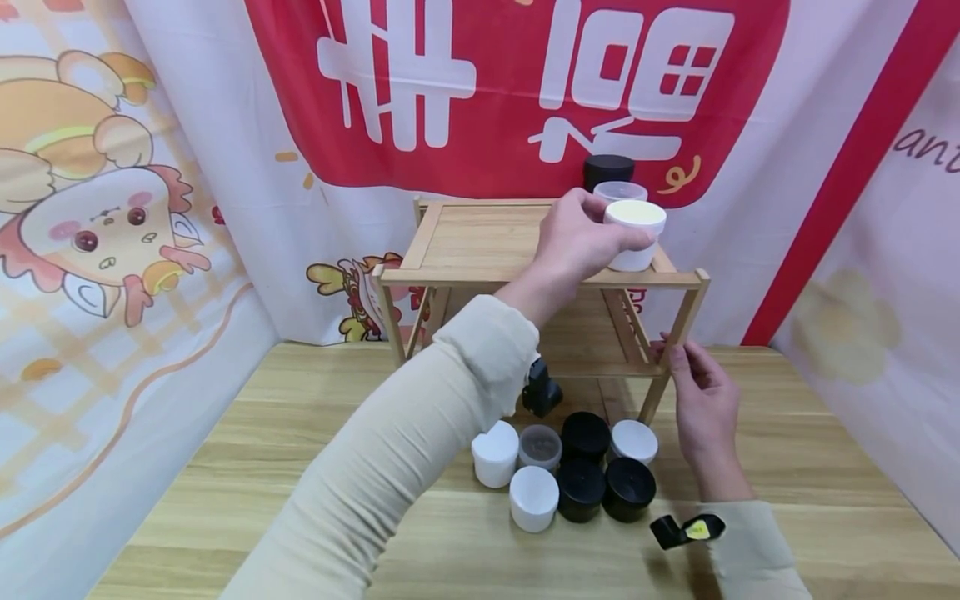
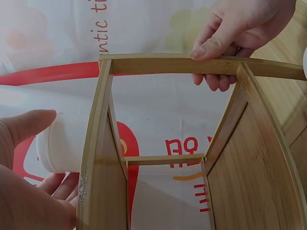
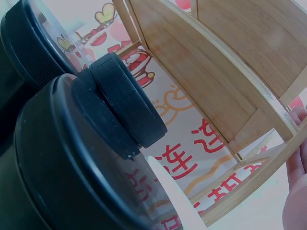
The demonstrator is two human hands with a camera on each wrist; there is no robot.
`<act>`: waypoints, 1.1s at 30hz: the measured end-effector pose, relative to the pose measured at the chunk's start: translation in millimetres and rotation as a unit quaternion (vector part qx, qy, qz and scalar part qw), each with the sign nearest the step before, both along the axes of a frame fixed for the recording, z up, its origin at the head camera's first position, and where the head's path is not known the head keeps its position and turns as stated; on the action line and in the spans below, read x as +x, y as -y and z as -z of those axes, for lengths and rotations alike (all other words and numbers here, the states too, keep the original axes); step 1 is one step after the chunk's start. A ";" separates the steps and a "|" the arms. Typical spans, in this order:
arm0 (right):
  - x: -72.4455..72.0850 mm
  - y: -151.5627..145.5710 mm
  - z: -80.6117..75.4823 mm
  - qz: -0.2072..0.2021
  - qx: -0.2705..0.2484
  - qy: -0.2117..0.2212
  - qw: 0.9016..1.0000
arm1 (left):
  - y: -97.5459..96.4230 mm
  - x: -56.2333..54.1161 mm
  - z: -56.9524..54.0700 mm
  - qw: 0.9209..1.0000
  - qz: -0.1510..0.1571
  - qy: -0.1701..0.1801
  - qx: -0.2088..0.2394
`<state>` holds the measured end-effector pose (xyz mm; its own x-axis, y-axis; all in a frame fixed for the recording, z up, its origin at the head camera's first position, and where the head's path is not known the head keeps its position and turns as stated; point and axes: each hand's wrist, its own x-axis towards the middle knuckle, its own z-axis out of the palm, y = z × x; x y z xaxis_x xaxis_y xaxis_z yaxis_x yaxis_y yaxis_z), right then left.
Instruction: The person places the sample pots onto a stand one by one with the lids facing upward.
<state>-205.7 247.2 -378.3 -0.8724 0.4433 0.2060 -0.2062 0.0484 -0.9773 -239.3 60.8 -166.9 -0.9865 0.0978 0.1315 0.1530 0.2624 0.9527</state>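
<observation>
My left hand (image 1: 577,236) grips a white screw-lid jar (image 1: 636,235) between thumb and fingers at the right end of the wooden shelf's top board (image 1: 491,235). In the left wrist view the same white jar (image 2: 64,143) is upright against the board's edge, with the thumb near its lid. Whether its base touches the board is hard to tell. Just behind it stand a clear-lidded jar (image 1: 621,192) and a black jar (image 1: 608,170). My right hand (image 1: 707,404) holds the shelf's right front leg (image 1: 681,321); in the left wrist view its thumb and fingers (image 2: 211,45) pinch that post.
On the table before the shelf stand several jars: white (image 1: 533,500), black (image 1: 630,487) and one with a greyish translucent lid (image 1: 540,447). The lower shelf board (image 1: 581,333) lies under the top. Printed cloth (image 1: 517,92) hangs behind and at both sides.
</observation>
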 end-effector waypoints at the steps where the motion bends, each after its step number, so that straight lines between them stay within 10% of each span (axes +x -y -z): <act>1: 0.1 0.2 -0.1 0.000 -0.001 0.002 1.000 | 0.1 0.0 0.1 1.000 0.000 0.000 -0.001; 13: -2.7 -0.4 4.0 -0.013 -0.023 -0.042 0.999 | 10.0 -2.9 1.6 0.999 0.020 0.022 -0.028; 33: -2.9 -0.8 4.8 -0.008 -0.020 -0.027 0.999 | 75.9 14.5 -7.2 0.996 0.062 0.043 0.057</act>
